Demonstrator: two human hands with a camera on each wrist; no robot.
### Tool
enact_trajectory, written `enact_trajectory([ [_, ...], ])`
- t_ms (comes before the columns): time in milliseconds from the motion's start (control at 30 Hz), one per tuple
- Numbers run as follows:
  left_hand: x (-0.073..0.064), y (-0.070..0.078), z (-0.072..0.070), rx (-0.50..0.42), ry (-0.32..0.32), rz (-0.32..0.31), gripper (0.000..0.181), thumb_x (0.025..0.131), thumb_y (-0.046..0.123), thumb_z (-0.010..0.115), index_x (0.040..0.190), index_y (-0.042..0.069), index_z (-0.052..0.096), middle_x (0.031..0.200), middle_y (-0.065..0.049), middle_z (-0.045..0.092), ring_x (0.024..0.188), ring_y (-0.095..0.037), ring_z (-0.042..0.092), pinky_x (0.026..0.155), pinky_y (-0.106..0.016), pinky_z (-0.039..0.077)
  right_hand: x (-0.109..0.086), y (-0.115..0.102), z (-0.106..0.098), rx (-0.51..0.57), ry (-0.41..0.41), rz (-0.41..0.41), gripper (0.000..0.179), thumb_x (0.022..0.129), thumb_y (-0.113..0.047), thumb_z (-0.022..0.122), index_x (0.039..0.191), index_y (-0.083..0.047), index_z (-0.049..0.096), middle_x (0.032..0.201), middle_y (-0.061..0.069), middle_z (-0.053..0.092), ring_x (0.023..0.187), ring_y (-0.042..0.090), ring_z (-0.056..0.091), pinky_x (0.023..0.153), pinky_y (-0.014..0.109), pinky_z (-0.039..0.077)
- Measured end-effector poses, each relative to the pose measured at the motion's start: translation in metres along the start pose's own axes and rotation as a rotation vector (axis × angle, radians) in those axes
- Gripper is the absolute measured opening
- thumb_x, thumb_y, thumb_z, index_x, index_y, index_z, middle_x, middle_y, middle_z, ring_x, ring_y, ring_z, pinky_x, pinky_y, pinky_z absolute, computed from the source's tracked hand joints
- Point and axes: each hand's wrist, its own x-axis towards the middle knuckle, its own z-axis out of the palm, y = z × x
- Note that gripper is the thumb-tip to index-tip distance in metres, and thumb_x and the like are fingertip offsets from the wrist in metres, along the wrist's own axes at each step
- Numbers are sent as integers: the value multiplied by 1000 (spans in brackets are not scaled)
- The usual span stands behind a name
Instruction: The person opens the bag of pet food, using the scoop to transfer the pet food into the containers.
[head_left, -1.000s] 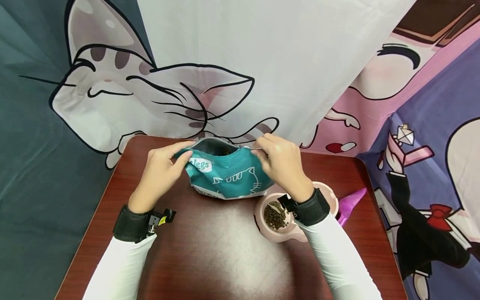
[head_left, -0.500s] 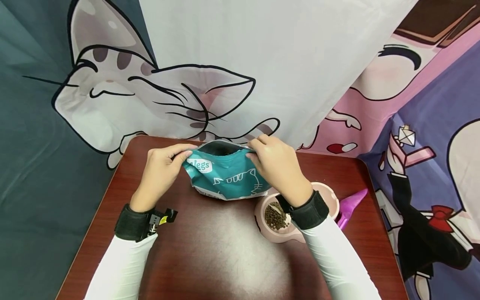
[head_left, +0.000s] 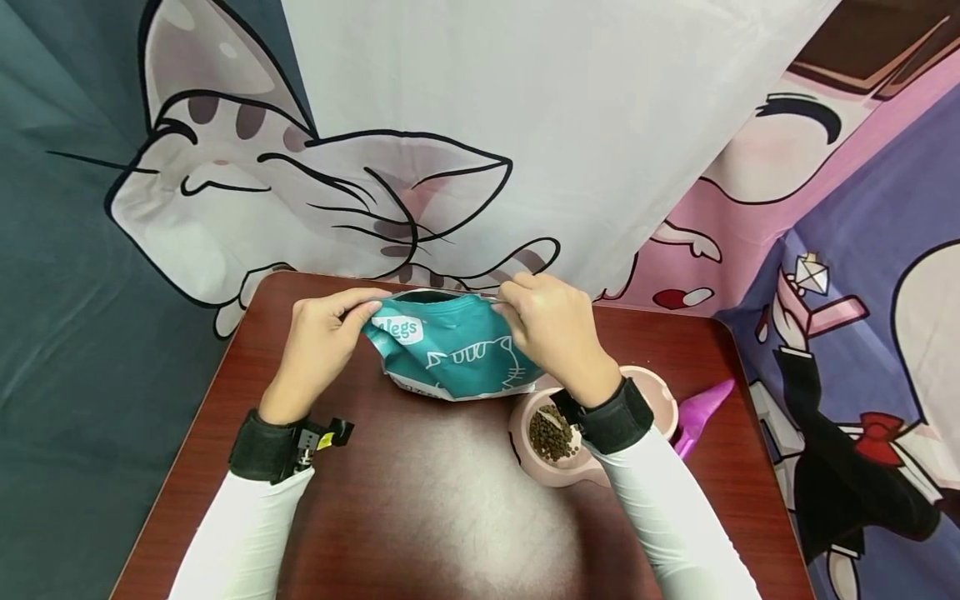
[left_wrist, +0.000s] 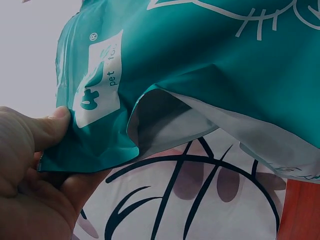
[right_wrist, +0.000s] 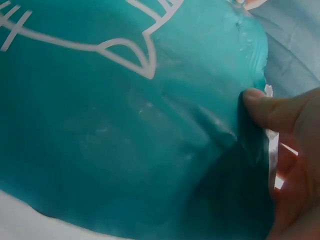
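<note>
A teal pet food bag (head_left: pixel 457 350) with a white cat outline stands at the back of the table, its mouth a narrow dark slit. My left hand (head_left: pixel 322 346) pinches the top left corner, thumb in front; the left wrist view shows that thumb (left_wrist: pixel 57 122) pressed on the printed bag (left_wrist: pixel 170 55). At the top right, my right hand (head_left: pixel 555 329) pinches the bag's edge between thumb and fingers. In the right wrist view the thumb (right_wrist: pixel 265 107) lies against the teal front, while the fingers behind are partly hidden.
Right of the bag sits a pink double bowl (head_left: pixel 551 477), brown kibble (head_left: pixel 551 433) in its near side, partly covered by my right wrist. A purple scoop-like object (head_left: pixel 701 412) lies beyond it. The table (head_left: pixel 420 517) meets a cartoon-printed curtain (head_left: pixel 480 83) at the back.
The bag's mouth has narrowed from a wide opening to a slit as its front edge rose. My right hand has moved slightly left; both hands keep their hold.
</note>
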Motion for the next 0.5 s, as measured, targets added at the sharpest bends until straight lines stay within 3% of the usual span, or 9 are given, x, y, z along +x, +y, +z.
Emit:
enact_trajectory([
  [67,0,0,0,-4,5,4,19,99,10,69,114,13,80,102,-5,79,51,0,37,45,-21,25,1,-1,0,-12,-5,-4,14,97,-24,72,87,-15,71,78,-2,62,68,20,61,51,37,50],
  [233,0,-1,2,-5,37,22,18,98,9,71,113,11,81,107,-5,79,71,0,57,51,-16,31,4,-7,1,-51,-20,-44,11,96,-21,74,100,-11,73,86,2,66,73,23,65,57,39,55],
  [500,-1,-3,4,2,70,58,15,97,9,72,109,10,81,99,-8,80,48,-8,38,47,-21,26,6,-8,5,14,-19,-43,8,97,-22,74,93,-16,77,81,-3,66,72,18,66,55,35,53],
])
